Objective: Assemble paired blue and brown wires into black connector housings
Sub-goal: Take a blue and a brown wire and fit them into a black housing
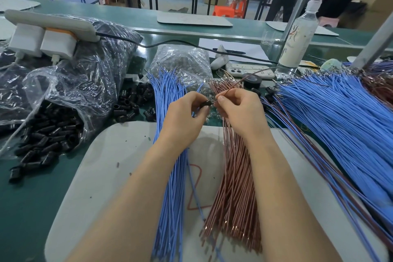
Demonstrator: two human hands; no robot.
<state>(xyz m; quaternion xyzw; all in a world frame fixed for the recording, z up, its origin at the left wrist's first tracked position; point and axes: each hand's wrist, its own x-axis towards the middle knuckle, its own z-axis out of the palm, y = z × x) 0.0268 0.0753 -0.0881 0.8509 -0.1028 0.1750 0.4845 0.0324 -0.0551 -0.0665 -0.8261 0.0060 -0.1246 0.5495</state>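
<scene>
The grey mat fills six o'clock and carries a blue wire bundle with a brown wire bundle at its three o'clock. Toward twelve, the left hand pinches a black connector housing. At the housing's three o'clock, the right hand pinches one brown wire, tip just beside the housing.

no text can be read — the bottle label is blurred.
</scene>
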